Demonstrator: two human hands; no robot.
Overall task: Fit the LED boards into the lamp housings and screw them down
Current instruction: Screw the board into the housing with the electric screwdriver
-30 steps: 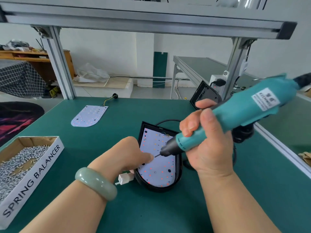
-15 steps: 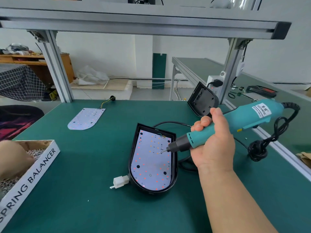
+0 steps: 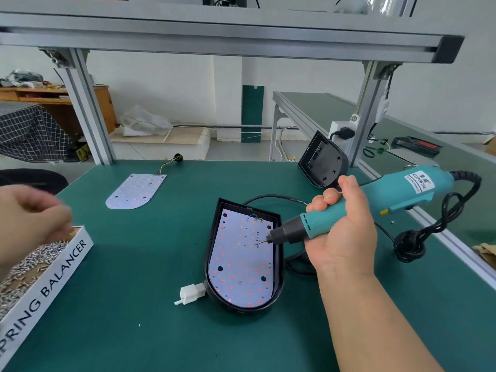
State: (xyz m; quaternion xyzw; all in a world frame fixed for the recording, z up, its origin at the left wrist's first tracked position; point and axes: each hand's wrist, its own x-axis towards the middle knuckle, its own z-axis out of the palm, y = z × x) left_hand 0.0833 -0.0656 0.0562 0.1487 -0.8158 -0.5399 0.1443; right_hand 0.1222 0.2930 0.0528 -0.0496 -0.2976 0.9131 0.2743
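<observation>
A cardboard box [image 3: 61,267] labelled "SPRING BALANCER" sat at the left edge of the green table [image 3: 139,264], part-filled with a heap of small silver screws [image 3: 35,260]. Its near end ran out of view, cutting off the first letter of the label.

The other container was a black lamp housing [image 3: 236,308] lying open side up in the middle of the table, with an LED board [image 3: 241,269] seated inside it and a white connector [image 3: 192,294] just beside its lower left corner.

The left hand [image 3: 29,213] hung above the box, so blurred that its grip could not be told, nor whether it held a screw. The right hand [image 3: 341,237] was wrapped round a teal electric screwdriver [image 3: 375,200], whose bit pointed down at the seated board (whether the tip touched it was too fine to judge). The screwdriver's black cord [image 3: 410,237] lay bunched near the table's right edge.

There were two LED boards: the seated one and a loose LED board [image 3: 135,190] lying flat towards the far left. There were also two housings, the second housing [image 3: 322,162] standing tilted at the back, and one screwdriver, one box and one connector.
</observation>
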